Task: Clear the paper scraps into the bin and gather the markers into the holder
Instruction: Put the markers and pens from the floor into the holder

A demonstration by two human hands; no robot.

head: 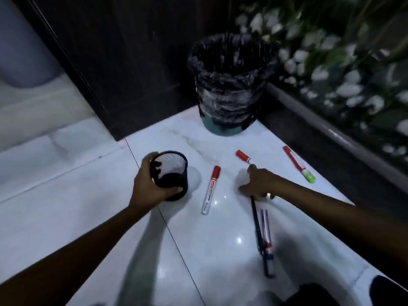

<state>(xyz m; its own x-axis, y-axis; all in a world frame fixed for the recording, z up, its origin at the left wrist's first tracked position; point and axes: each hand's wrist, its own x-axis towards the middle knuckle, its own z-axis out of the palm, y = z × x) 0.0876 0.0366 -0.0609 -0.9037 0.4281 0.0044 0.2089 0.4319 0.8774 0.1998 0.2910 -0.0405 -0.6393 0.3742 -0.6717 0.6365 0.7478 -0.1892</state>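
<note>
My left hand (150, 184) grips the black mesh holder (171, 173), which stands on the white tiled floor. Right of it lies a white marker with a red cap (210, 191). My right hand (258, 182) rests low over a second red-capped marker (242, 156), fingers spread and the index fingertip touching it; the marker's body is hidden under the hand. A red marker with a green cap (298, 163) lies further right. Several dark and blue pens (263, 237) lie below my right hand. The bin (229, 85), lined with a black bag, stands at the back. No paper scraps show.
A dark wall panel (132, 62) rises behind the bin. At the right, a dark raised kerb (344, 138) borders a bed of white pebbles and plants (342, 62). My dark clothing (313, 294) shows at the bottom edge.
</note>
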